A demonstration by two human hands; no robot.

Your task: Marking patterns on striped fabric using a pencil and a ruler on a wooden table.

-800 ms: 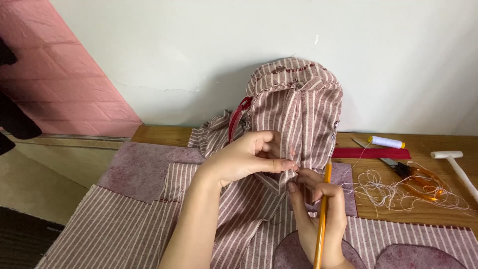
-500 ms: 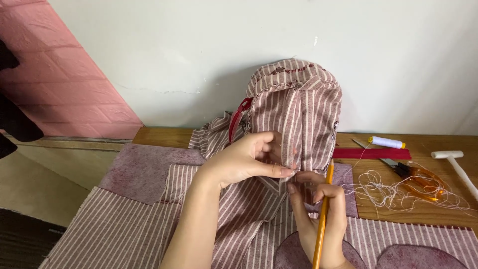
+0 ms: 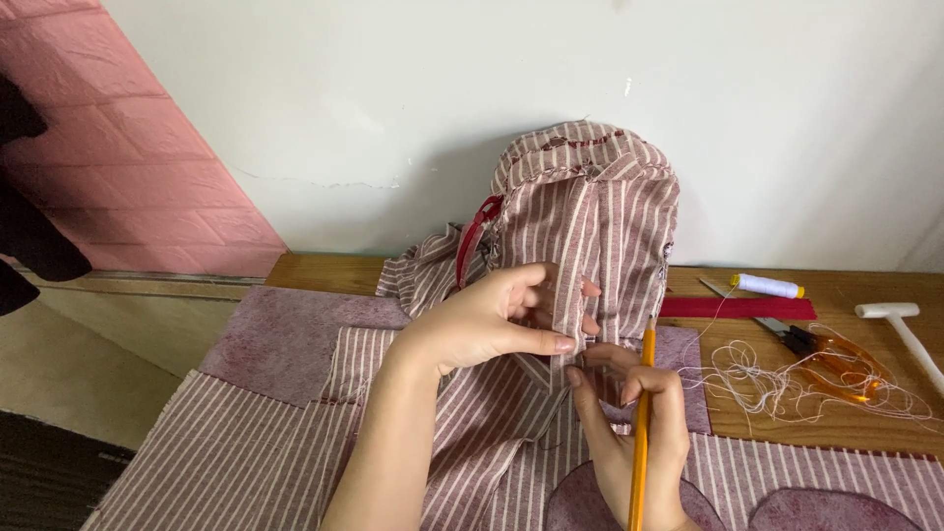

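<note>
Little has shifted since earlier frames: both hands stay at the front of the striped backpack. Left hand pinches a fold of its fabric between thumb and fingers. Right hand grips an orange pencil, tip at the fold. Backpack stands upright on the table against the wall. To the right: scissors, tangled thread, thread spool, white hammer. Striped cloth covers the near table.

Left hand in pinching grip; right hand fisted, upright
</note>
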